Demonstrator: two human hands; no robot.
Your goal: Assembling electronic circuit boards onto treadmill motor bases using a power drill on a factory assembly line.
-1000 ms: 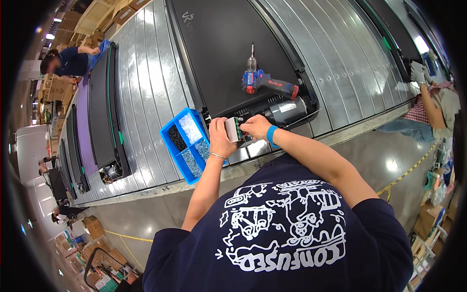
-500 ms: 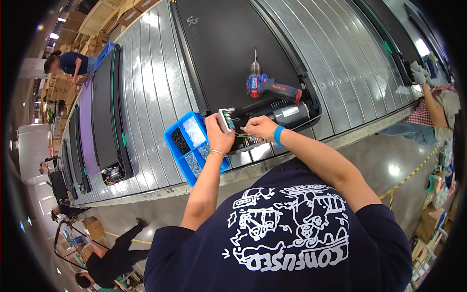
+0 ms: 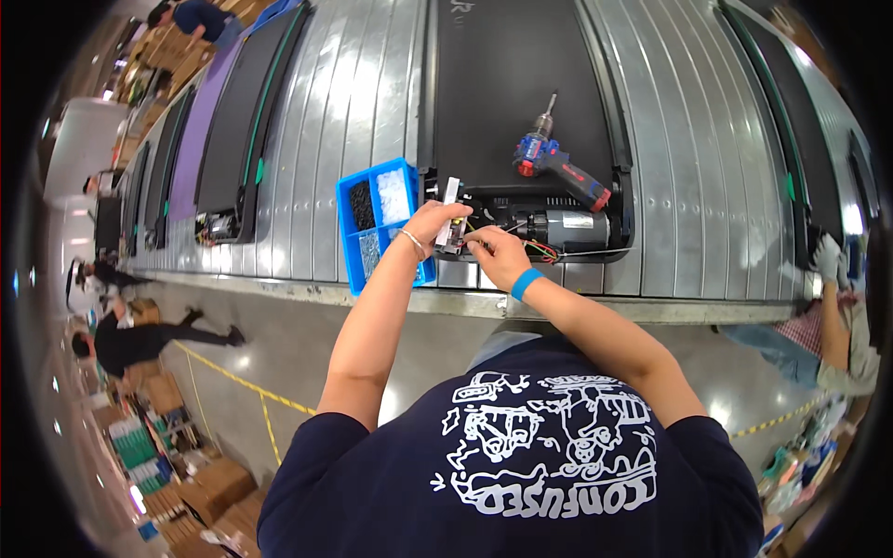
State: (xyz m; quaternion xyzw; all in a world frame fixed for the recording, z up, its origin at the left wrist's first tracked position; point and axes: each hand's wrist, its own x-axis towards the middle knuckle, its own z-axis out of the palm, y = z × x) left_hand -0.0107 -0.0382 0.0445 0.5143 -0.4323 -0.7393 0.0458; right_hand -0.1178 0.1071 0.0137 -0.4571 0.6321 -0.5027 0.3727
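My left hand (image 3: 433, 226) grips a circuit board (image 3: 452, 192) in a pale housing and holds it on edge over the near end of a black treadmill (image 3: 516, 70). My right hand (image 3: 502, 258) has its fingertips pinched together on thin wires at the board's lower part; the wire ends are hidden behind the fingers. Red, green and yellow wires (image 3: 541, 249) come out beside that hand. To their right a black cylindrical motor (image 3: 579, 229) sits in the treadmill's open end. A blue and black cordless drill (image 3: 561, 167) lies on the belt beyond the motor.
A blue divided tray (image 3: 350, 244) with black, white and silvery small parts stands left of the treadmill. More treadmills (image 3: 244, 121) lie along the slatted metal table (image 3: 321, 153). A gloved co-worker's hand (image 3: 826, 259) is at the far right. Other people are at left.
My view has turned, so the treadmill and tray appear more upright. The board has been tilted upright in my left hand, and my right hand has come closer against its lower part.
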